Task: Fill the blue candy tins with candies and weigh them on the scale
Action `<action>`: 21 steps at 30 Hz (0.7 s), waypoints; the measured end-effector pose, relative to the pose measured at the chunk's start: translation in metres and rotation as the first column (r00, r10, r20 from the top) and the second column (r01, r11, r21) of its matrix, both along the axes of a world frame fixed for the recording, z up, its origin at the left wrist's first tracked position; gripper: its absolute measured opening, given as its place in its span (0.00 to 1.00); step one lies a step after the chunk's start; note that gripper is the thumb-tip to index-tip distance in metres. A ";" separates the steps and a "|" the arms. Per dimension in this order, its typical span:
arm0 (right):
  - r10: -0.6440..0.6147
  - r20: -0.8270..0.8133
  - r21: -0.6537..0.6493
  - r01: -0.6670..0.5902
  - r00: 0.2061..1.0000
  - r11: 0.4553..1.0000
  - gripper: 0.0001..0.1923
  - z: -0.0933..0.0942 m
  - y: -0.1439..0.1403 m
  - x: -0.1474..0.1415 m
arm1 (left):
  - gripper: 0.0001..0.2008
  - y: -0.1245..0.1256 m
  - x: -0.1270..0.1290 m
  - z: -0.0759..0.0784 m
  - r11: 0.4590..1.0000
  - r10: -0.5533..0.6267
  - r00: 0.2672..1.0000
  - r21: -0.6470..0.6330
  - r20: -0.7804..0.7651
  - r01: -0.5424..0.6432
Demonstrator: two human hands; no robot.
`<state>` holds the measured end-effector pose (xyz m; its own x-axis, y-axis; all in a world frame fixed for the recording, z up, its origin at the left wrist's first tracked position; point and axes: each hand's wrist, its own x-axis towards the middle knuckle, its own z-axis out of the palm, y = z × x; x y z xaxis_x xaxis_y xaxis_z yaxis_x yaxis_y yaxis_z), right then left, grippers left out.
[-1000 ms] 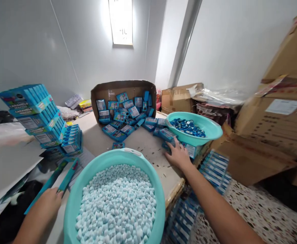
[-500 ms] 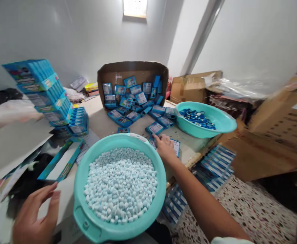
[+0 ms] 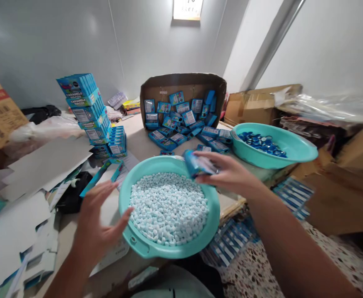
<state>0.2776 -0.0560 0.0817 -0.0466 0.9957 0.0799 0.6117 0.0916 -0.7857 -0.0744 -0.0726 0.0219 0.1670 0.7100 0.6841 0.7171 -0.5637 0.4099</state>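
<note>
My right hand [image 3: 223,171] grips a small blue candy box [image 3: 198,164], blurred by motion, above the right rim of the near turquoise tub. That turquoise tub [image 3: 214,231] is filled with small pale-blue candies [image 3: 169,207]. At the tub's left side is my left hand [image 3: 97,223], its thumb and fingers spread apart with nothing between them. Behind the tub, more small blue boxes [image 3: 187,118] spill out of a brown cardboard carton [image 3: 148,89] lying on its side.
A second turquoise tub [image 3: 302,153] on the right holds blue round pieces [image 3: 262,142]. To the left rises a stack of blue display boxes [image 3: 90,111], with an open blue tray [image 3: 102,176] in front. White card sheets [image 3: 54,161] lie farther left. More blue packs [image 3: 234,240] sit low at right.
My right hand has lifted a small blue box from the table to above the tub. My left hand has moved right and up to the tub's rim. The view has turned left.
</note>
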 end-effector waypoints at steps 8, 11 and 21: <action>0.472 -0.140 -0.137 -0.489 0.871 0.862 0.33 -0.031 0.045 -0.082 | 0.13 0.039 0.046 0.007 0.922 -0.337 0.937 -0.170 0.093 0.348; 0.366 0.013 -0.199 -0.356 0.931 0.913 0.32 -0.062 0.075 -0.060 | 0.16 0.057 0.047 -0.008 0.959 -0.103 0.967 -0.237 0.232 0.159; 0.399 0.013 -0.386 -0.363 0.917 0.848 0.33 -0.097 0.063 -0.080 | 0.19 0.069 0.069 -0.022 0.814 -0.077 0.997 -0.578 -0.011 0.056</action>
